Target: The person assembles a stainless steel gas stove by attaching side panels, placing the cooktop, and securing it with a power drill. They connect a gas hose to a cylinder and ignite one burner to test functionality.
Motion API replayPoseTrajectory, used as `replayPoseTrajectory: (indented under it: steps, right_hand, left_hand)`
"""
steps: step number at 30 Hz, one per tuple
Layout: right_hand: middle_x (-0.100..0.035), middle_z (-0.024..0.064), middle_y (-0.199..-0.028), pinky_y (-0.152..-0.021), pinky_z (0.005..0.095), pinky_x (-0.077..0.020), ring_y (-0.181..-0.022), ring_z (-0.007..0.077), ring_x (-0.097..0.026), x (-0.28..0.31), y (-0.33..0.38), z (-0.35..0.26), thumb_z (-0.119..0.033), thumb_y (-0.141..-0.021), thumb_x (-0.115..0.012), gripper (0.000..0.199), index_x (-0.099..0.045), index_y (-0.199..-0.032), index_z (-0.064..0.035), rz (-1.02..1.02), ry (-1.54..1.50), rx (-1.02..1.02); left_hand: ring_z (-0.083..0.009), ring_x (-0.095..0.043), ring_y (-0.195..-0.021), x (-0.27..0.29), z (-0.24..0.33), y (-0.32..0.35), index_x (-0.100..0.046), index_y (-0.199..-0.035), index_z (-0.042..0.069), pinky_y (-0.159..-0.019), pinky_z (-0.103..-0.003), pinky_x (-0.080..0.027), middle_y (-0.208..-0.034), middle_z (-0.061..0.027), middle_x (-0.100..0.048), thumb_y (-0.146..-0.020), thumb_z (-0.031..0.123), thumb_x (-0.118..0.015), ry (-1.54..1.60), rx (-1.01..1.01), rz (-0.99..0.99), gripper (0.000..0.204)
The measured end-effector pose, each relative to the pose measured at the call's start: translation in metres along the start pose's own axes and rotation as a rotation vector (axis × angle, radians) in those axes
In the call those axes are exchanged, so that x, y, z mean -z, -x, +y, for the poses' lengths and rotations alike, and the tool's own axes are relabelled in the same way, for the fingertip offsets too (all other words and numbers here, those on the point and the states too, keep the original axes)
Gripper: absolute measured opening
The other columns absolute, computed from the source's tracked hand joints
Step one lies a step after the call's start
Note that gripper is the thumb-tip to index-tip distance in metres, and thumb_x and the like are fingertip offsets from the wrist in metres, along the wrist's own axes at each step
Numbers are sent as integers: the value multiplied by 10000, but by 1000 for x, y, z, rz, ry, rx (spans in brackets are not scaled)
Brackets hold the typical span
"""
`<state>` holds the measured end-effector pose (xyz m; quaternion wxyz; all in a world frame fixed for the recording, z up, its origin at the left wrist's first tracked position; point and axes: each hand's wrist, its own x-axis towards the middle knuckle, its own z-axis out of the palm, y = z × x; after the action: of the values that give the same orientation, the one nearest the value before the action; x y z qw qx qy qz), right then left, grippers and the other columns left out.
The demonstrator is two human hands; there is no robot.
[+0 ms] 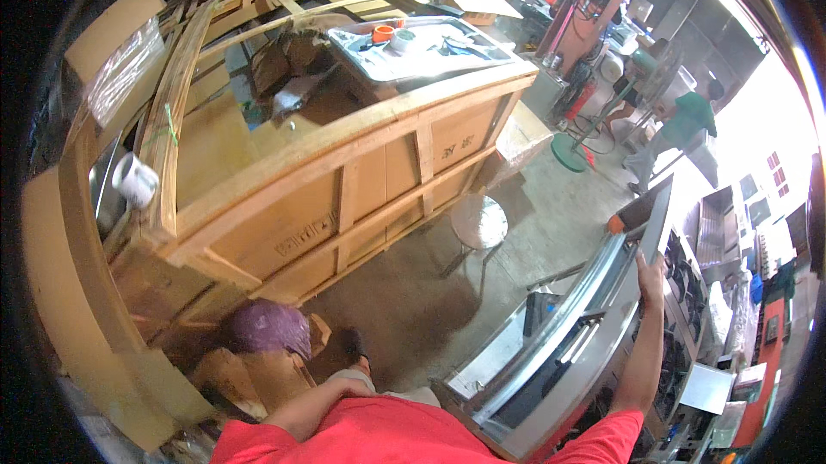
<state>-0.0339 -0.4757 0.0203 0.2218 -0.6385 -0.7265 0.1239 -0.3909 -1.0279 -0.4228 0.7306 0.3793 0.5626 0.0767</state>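
Observation:
My right arm reaches forward along a long steel stove (602,339) with black burner grates (686,279) on its top. At its front edge my right hand (651,275) is closed over the metal rim, thumb up. My left arm is bent, and my left hand (351,387) lies low against my body, close to the red shirt; its fingers are hidden. In the stove's front, a long bright metal strip (564,322) and a dark opening show.
A large wooden crate (379,172) stands to the left, with a tray (379,68) of small items on top. A round stool (479,221) is on the floor between crate and stove. A purple bundle (271,326) lies near my feet. Further off, a person in green (688,120) bends forward.

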Motion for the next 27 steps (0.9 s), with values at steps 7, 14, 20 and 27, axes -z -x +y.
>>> replayPoseTrajectory:
  steps: [7,14,20,27]
  right_hand:
    - [-322,264,-1528,-1177,424,-262,-1436,382,-296,-6,6,3,-353,-880,-692,842,-257,-1528,-38,20,204,-185]
    - [-235,254,-1580,-1196,412,-225,-1476,381,-203,3,-14,-1,-410,-890,-671,952,-134,-1542,28,-178,406,-304]
    - [-281,234,-1567,-1173,467,-256,-1457,377,-269,-76,-148,-43,-378,-904,-662,872,-198,-1526,18,102,932,-371]
    - [-650,190,-1162,-1011,440,-420,-1108,363,-594,-305,-325,-294,-119,-855,-687,378,-618,-1206,5,234,50,681]
  left_hand:
    - [-270,-655,-1073,170,113,72,-730,-1132,111,-931,-391,-489,-1138,-111,-713,-896,665,-543,-295,67,14,630]
    - [-309,-626,-1144,312,278,129,-649,-1250,75,-989,-390,-479,-1232,-154,-661,-968,426,-577,-235,-524,463,456]
    - [-311,-658,-991,417,419,126,-684,-1137,94,-881,-403,-513,-1122,-106,-687,-935,372,-609,-392,-989,540,351]
    - [-292,-651,-998,486,518,55,-641,-1171,66,-853,-415,-498,-1112,-102,-675,-949,350,-601,-401,-936,405,362]
